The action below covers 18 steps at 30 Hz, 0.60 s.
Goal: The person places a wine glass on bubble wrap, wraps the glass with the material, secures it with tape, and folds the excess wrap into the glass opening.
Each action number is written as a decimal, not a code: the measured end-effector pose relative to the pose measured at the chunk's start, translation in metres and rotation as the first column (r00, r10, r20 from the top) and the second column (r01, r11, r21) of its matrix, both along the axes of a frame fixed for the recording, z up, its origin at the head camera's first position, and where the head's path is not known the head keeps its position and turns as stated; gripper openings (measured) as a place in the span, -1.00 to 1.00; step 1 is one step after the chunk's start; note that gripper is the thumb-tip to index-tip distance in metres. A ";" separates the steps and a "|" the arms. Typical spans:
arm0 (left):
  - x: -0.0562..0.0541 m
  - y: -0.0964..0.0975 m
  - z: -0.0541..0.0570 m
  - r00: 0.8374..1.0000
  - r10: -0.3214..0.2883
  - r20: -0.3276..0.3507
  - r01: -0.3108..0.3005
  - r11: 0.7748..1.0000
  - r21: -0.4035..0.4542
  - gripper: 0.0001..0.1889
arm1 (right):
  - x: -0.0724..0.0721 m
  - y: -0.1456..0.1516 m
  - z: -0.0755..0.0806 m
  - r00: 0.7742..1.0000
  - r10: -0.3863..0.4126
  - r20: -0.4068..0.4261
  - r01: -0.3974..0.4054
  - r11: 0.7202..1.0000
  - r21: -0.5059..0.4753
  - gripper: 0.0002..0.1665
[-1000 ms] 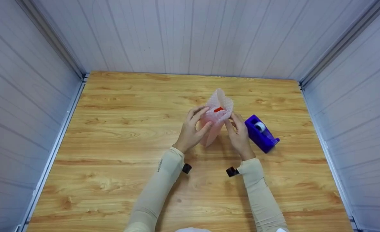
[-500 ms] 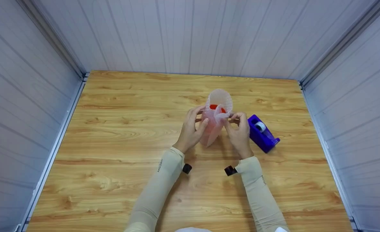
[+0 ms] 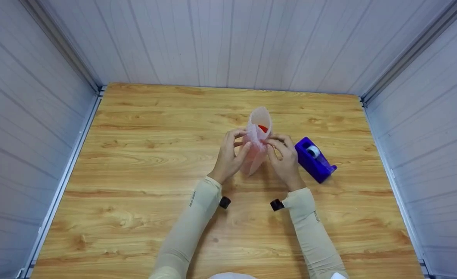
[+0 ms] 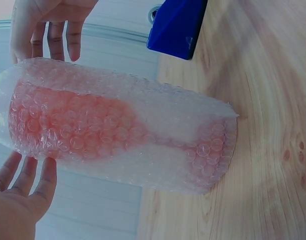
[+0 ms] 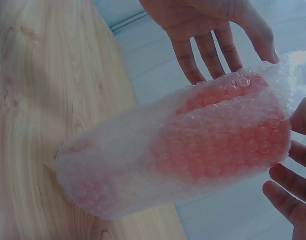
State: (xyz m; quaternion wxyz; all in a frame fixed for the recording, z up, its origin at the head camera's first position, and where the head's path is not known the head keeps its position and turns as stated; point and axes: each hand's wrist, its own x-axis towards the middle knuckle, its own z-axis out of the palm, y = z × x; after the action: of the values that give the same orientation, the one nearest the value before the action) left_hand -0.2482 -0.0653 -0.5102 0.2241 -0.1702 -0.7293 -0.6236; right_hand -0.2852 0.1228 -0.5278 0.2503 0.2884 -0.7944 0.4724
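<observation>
A sleeve of bubble wrap (image 3: 254, 157) stands upright on the wooden table, wrapped round a red stemmed goblet (image 3: 263, 128). In the left wrist view the goblet's bowl, stem and foot show blurred through the bubble wrap (image 4: 163, 115). On the left side my left hand (image 3: 228, 159) holds the sleeve, thumb in front and fingers against its flank. Near the top right, my right hand (image 3: 285, 162) pinches the sleeve's upper edge, pressed inward. The goblet's red rim partly shows inside the open top. Both hands' fingertips also appear in the right wrist view around the bubble wrap (image 5: 193, 145).
A blue tape dispenser (image 3: 315, 161) with a white roll stands just right of my right hand. The wooden table (image 3: 143, 162) is bounded by pale panel walls (image 3: 228, 42) at the back and sides.
My right hand has moved slightly left, folding the top edge of the bubble wrap inward, so the opening has narrowed. My left hand stays almost in place.
</observation>
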 end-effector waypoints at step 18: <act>0.002 -0.001 0.001 1.000 0.008 -0.018 -0.007 1.000 0.023 -0.66 | 0.001 0.004 0.000 0.996 -0.008 -0.087 0.033 0.959 0.282 -0.67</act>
State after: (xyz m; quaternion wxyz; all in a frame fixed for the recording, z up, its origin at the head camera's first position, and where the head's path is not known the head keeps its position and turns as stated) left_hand -0.2466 -0.0665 -0.5093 0.2350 -0.1706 -0.7205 -0.6296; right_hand -0.2845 0.1270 -0.5276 0.2451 0.3329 -0.8453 0.3387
